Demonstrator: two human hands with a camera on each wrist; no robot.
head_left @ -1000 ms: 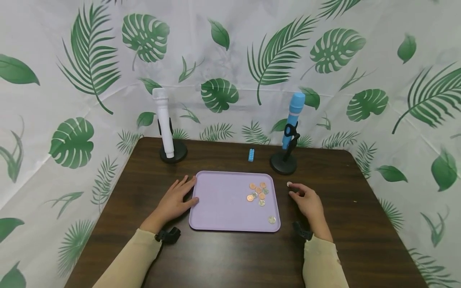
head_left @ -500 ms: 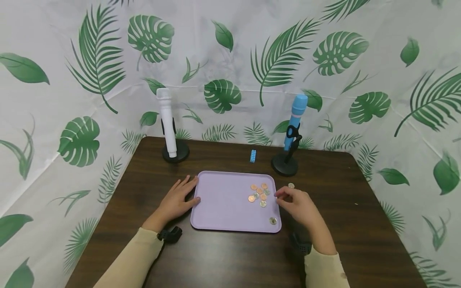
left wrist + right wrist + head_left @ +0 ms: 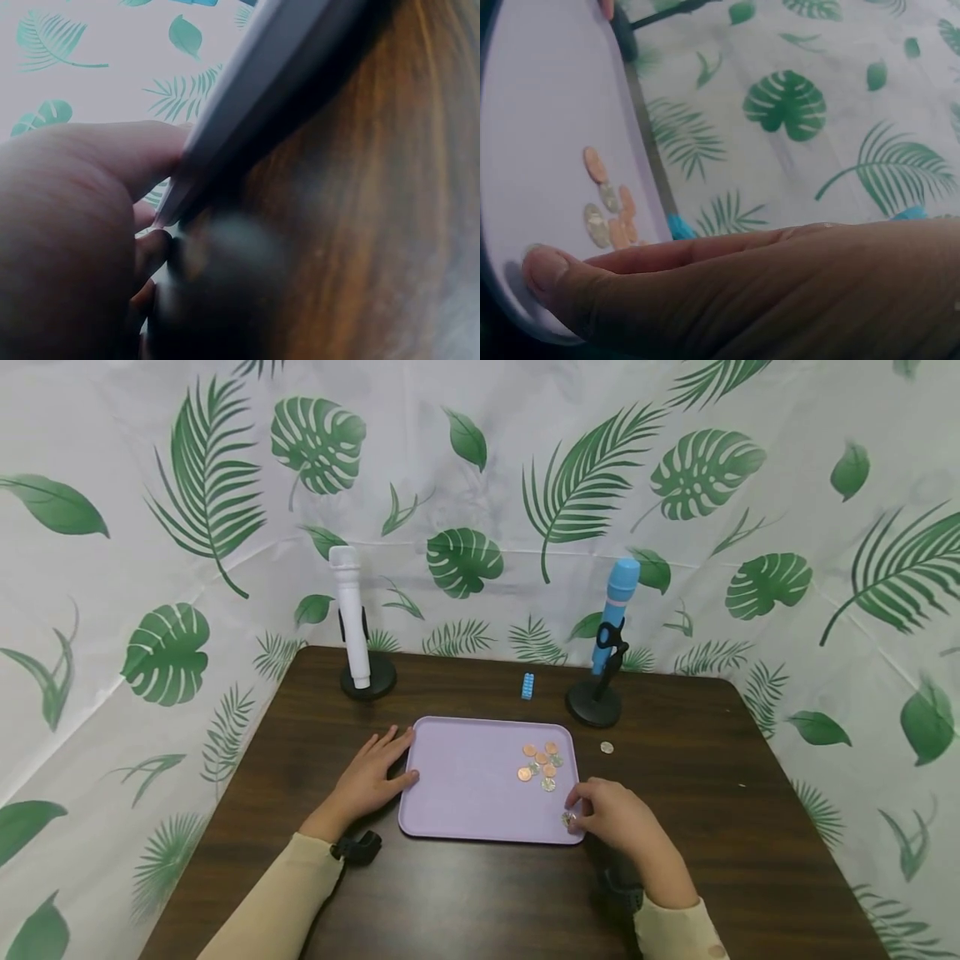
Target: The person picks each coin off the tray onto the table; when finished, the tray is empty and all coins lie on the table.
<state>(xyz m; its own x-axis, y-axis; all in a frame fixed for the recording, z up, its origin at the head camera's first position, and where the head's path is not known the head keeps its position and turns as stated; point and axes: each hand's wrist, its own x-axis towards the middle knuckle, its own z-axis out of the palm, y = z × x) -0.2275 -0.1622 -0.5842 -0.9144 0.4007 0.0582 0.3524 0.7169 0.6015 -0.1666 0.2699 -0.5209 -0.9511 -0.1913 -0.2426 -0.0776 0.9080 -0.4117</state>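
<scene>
A lilac tray (image 3: 480,781) lies on the dark wooden table. My left hand (image 3: 367,785) rests at its left rim, fingers spread and thumb on the edge; the left wrist view shows the thumb (image 3: 150,150) against the tray's side. At the tray's near right corner, my right hand (image 3: 611,814) has thumb and index finger at opposite edges of a silver coin (image 3: 567,819), pinching it. In the right wrist view the thumb (image 3: 547,270) hides that coin. Copper coins (image 3: 524,774) and silver coins (image 3: 548,785) lie grouped in the tray's right part.
One silver coin (image 3: 607,747) lies on the table right of the tray. Behind stand a white microphone (image 3: 351,618) and a blue microphone (image 3: 617,610) on black stands. A small blue studded block (image 3: 528,686) sits between them. A leaf-print cloth (image 3: 465,468) hangs behind.
My right hand has left the silver coin on the table and moved left and nearer, to the coin in the tray's corner. My left hand stays at the rim. The view has shifted slightly.
</scene>
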